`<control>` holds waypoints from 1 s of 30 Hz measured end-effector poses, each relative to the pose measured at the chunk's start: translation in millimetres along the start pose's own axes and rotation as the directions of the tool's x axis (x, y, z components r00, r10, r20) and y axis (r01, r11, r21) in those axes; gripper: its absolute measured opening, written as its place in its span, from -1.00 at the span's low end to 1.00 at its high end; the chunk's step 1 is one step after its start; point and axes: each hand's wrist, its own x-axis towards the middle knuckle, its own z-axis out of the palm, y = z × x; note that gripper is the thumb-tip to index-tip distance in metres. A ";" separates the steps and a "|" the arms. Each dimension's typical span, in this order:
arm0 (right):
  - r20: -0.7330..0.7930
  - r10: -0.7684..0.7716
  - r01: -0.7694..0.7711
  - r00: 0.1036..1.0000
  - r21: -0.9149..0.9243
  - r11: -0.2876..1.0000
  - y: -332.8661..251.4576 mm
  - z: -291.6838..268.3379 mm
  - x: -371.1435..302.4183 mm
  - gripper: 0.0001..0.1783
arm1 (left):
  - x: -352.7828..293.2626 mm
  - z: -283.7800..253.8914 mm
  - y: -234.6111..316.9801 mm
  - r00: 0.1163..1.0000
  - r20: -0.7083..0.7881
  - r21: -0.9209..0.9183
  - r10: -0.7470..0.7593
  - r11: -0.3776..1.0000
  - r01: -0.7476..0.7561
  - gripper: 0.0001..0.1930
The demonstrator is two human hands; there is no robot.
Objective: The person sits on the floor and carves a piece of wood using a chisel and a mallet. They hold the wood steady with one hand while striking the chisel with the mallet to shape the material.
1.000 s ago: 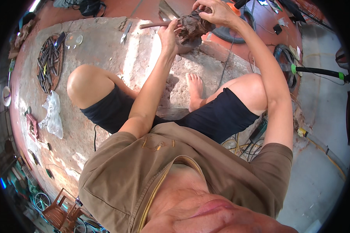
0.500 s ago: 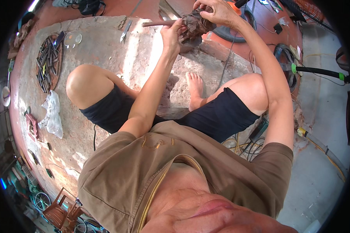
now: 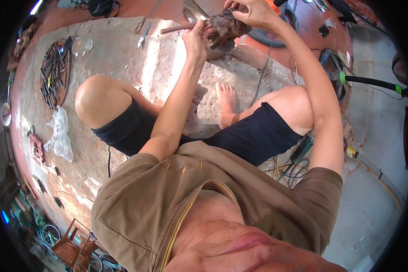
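Note:
At the top middle, between my two hands, is a dark brown carved piece (image 3: 224,28) with a rough, folded surface, apparently wood. My left hand (image 3: 196,40) is closed around a slim brown rod (image 3: 176,28) where it meets the carving; its free end points left. Whether rod and carving are one piece I cannot tell. From the far right side, my right hand (image 3: 254,13) curls its fingers over the carving's top end. A grey-brown block (image 3: 222,51) shows just beneath the carving, partly hidden by it.
A round tray (image 3: 68,86) of several dark carving tools lies on the stone slab at left, near a knife (image 3: 144,35) and a clear plastic bag (image 3: 61,136). A black tyre-like ring (image 3: 264,40), a hose (image 3: 371,82) and cables (image 3: 285,171) are at right.
The rod's free end has dipped slightly and shifted left, and my left hand has moved a little left with it. My right hand stays on the carving.

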 end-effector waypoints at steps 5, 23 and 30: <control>-0.011 -0.021 0.021 1.000 0.011 1.000 4.0 5.1 2.1 -0.71 | 6.4 3.4 3.4 0.991 0.106 0.220 0.082 0.970 -0.104 -0.85; -0.044 0.044 -0.044 0.998 -0.008 0.999 -4.6 1.3 2.3 -0.73 | 19.7 4.5 14.0 0.998 0.017 0.302 0.053 0.952 -0.055 -0.86; -0.076 -0.008 0.007 0.997 -0.014 1.000 0.6 4.2 1.8 -0.72 | 19.7 -3.4 15.2 0.991 0.046 0.416 0.129 0.899 -0.136 -0.76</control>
